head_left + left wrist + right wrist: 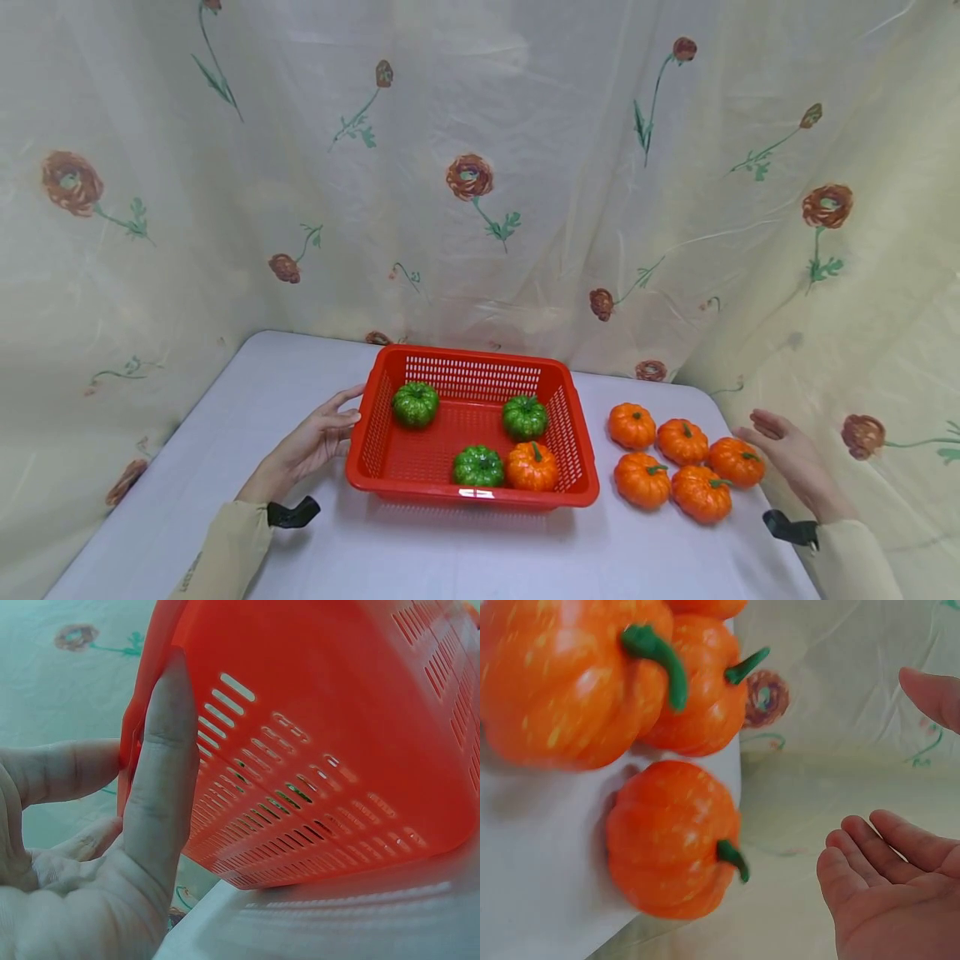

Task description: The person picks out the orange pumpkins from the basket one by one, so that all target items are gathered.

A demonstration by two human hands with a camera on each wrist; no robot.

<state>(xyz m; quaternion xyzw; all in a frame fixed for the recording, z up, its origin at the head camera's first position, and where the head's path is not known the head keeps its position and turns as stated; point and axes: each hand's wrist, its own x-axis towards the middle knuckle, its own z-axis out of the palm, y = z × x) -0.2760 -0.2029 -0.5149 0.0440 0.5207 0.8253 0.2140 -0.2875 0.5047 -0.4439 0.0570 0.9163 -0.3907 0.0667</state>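
A red plastic basket (472, 498) with slotted walls stands on the table. Inside are green pumpkins (416, 405) and one orange pumpkin (532, 467). My left hand (318, 437) holds the basket's left rim; in the left wrist view its digits (161, 757) lie on both sides of that rim. To the right of the basket, several small orange pumpkins (701, 493) with green stems sit grouped. My right hand (795, 458) is beside the rightmost pumpkin (737, 462), fingers apart from the thumb. The right wrist view shows a gap between this hand (892, 885) and the pumpkins.
A white table (450, 558) lies under everything. Its right edge runs close by the rightmost pumpkin. Flower-printed curtains (525, 275) hang behind the table and along both sides. Each wrist carries a black strap-like device (292, 512).
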